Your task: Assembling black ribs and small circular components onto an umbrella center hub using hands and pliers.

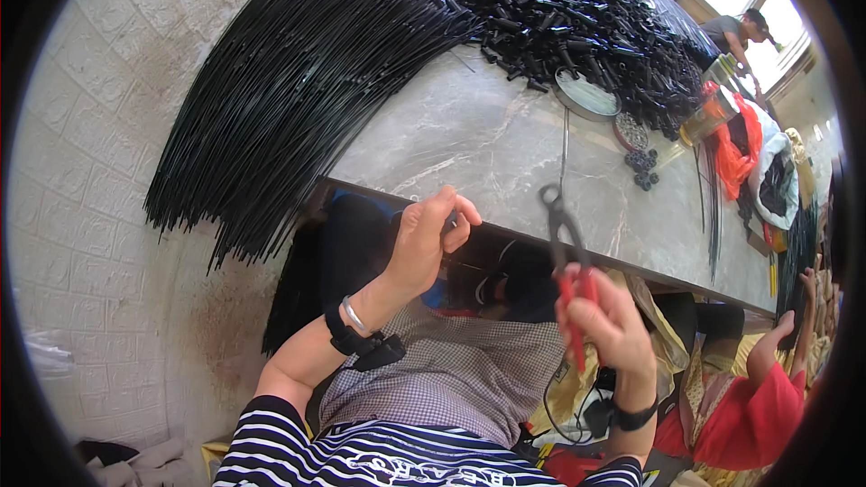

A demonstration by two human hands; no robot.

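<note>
My right hand is wrapped round the red handles of a pair of pliers, somewhat smeared by motion. Its dark jaws with a rounded tip point away from me, over the table's near edge. To the left, my left hand is raised at the same edge with its fingers curled together. A small dark bit shows between those fingers, too hidden to name. The two hands are apart.
On the grey marbled table lie a wide bundle of thin black rods and a heap of short black tubes. Nearby are a round dish, small dark round pieces and an orange bag. Other people are at right.
</note>
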